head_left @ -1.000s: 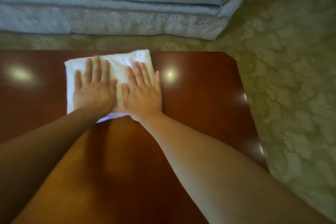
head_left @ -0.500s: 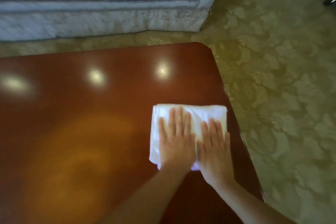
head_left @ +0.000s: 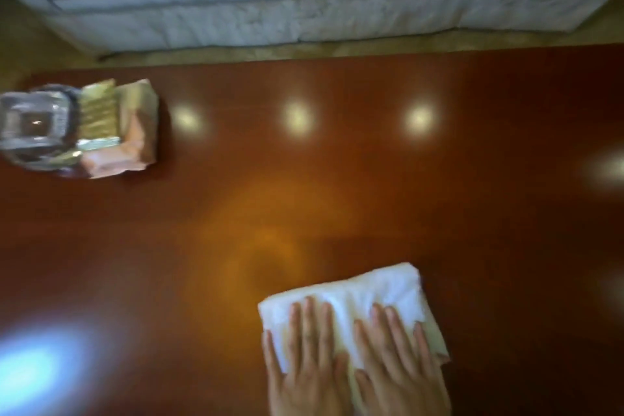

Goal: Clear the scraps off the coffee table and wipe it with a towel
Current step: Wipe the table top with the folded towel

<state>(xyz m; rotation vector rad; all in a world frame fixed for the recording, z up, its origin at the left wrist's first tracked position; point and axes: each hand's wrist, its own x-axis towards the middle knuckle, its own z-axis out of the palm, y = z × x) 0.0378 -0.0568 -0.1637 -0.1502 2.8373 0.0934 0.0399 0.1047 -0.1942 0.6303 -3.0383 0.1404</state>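
A folded white towel (head_left: 364, 294) lies flat on the glossy reddish-brown coffee table (head_left: 337, 186), near its front edge. My left hand (head_left: 304, 365) and my right hand (head_left: 398, 365) press down on the towel side by side, palms flat and fingers spread. Both wrists run out of the bottom of the frame. The picture is blurred by motion.
At the table's far left stands a clear glass jar (head_left: 33, 128) beside crumpled pink and gold wrappers (head_left: 125, 132). A pale blue-grey sofa (head_left: 304, 3) runs along the far side, with a strip of carpet between it and the table.
The towel and both hands slid from the table's right edge toward the middle, near the front. The view swung left, bringing the jar and wrappers into sight.
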